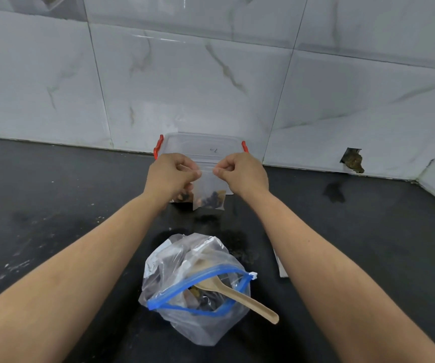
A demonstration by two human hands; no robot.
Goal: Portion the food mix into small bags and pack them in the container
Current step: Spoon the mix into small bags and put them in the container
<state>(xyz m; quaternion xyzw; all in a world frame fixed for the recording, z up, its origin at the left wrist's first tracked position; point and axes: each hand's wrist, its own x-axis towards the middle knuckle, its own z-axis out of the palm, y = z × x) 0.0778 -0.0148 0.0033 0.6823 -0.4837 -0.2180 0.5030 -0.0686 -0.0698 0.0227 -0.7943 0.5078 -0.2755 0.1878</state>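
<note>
A small clear bag (208, 195) with dark food mix at its bottom hangs in front of a clear plastic container (200, 146) with red side latches. My left hand (170, 175) pinches the bag's top left corner and my right hand (242, 172) pinches its top right corner. Another small filled bag shows partly behind my left wrist, inside the container. Nearer to me stands a large zip bag (198, 284) with a blue seal, open, holding the food mix and a beige plastic spoon (240, 297) whose handle sticks out to the right.
The counter (54, 205) is black and dusty, with crumbs and damp patches. A marble-patterned tiled wall (211, 74) rises right behind the container. A broken hole (352, 159) shows in the wall at the right. A flat packet edge (280, 265) lies beside my right forearm.
</note>
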